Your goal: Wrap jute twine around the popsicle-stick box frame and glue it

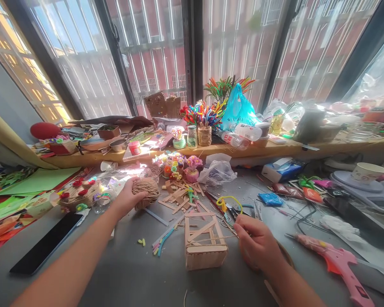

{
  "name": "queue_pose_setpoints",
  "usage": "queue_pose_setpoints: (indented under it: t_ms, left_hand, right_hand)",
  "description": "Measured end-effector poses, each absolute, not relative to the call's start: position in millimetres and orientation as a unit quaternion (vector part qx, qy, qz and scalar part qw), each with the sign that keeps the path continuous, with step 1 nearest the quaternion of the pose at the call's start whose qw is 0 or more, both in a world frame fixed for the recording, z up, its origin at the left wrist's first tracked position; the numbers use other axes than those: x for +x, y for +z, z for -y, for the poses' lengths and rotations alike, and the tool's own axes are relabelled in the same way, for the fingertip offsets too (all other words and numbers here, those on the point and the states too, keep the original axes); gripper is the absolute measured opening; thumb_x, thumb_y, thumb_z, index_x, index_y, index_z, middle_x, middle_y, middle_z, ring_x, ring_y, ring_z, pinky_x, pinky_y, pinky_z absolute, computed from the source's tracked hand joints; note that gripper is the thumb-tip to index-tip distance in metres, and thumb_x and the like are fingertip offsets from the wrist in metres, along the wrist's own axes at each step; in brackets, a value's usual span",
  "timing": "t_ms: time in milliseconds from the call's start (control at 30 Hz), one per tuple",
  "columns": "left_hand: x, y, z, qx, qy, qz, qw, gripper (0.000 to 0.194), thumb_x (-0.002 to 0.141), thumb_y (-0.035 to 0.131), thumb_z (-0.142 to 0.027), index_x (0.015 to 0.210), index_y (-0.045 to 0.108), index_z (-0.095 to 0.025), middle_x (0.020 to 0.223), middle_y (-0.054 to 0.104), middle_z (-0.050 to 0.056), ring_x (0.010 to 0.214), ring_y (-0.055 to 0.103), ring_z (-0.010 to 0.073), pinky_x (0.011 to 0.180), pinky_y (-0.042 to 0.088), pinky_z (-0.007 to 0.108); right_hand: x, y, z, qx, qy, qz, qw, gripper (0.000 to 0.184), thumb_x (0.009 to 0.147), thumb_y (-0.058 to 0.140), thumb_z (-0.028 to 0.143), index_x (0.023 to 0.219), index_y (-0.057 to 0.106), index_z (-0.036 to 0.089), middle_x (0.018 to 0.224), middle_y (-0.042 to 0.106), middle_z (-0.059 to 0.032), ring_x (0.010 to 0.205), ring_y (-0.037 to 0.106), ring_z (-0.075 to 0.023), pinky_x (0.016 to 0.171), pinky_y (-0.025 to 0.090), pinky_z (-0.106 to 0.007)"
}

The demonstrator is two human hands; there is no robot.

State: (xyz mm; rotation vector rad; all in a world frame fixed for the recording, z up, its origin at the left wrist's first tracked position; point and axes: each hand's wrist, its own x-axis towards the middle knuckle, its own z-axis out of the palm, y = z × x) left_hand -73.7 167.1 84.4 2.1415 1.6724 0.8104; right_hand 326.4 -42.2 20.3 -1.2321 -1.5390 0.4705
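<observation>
1. Left hand (128, 198): cupped round one ball of jute twine (148, 189), thumb on the near side, the far fingers hidden
2. Right hand (256, 243): well apart from the left; fingers curled together, apparently pinching a thin twine strand (229, 236) that runs leftward to the frame
3. Craft-stick box frame (206, 258): one, standing on the grey worktop (141, 277) between the hands, nearer the right; a stick slants across its top; neither hand seems to touch it
4. Risk, frame: a hard pull on the strand could drag or tip it, or strain its joints, since no hand steadies it
5. Risk, ball: a slack left grip could let it roll rightward into the loose craft sticks (179, 200) near that hand
6. Hot-glue gun (334, 258): pink, lying right of the right hand, nozzle towards it; whether hot, cannot tell; if so, an outward drift of that hand risks a burn
7. Yellow chenille stem (222, 204): looped just beyond the right hand; slack twine straying there could snag
8. Smartphone (48, 245): left of the left forearm, clear of these hazards
</observation>
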Motion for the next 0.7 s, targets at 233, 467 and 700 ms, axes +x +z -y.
queue_pose_setpoints:
  t_ms: [233, 467, 700]
  left_hand:
    - [-53.3, 96.0, -175.7, 0.741, 0.341, -0.557, 0.156, 0.035, 0.110, 0.076, -0.036, 0.139, 0.069, -0.019, 0.142, 0.071, 0.011, 0.120, 0.075, 0.0299, 0.101, 0.065, 0.052]
    - [10.8, 110.1, -86.0, 0.825, 0.382, -0.382, 0.163, 0.049, 0.112, 0.059, -0.058, 0.079, 0.075, -0.024, 0.103, 0.081, 0.007, 0.110, 0.076, 0.0305, 0.108, 0.061, 0.048]
    - [65.0, 118.6, -28.9, 0.916, 0.178, -0.256, 0.254, 0.110, 0.066, 0.105, -0.065, 0.161, 0.061, -0.033, 0.174, 0.052, 0.014, 0.159, 0.048, 0.0482, 0.131, 0.042, 0.066]
  right_hand:
    - [332.0, 29.5, 45.6, -0.510, 0.200, 0.664, 0.509, 0.059, 0.112, 0.046, 0.055, 0.065, 0.021, 0.028, 0.061, 0.028, 0.0051, 0.056, 0.031, -0.0175, 0.054, 0.028, -0.034]
    - [333.0, 23.2, 43.2, -0.508, 0.205, 0.681, 0.486, 0.061, 0.111, 0.050, 0.052, 0.061, 0.025, 0.028, 0.059, 0.031, 0.0050, 0.056, 0.034, -0.0173, 0.055, 0.031, -0.033]
    - [350.0, 29.4, 44.4, -0.506, 0.208, 0.708, 0.446, 0.037, 0.105, 0.068, 0.039, 0.071, 0.071, 0.024, 0.074, 0.068, -0.0033, 0.071, 0.063, -0.0228, 0.068, 0.051, -0.034]
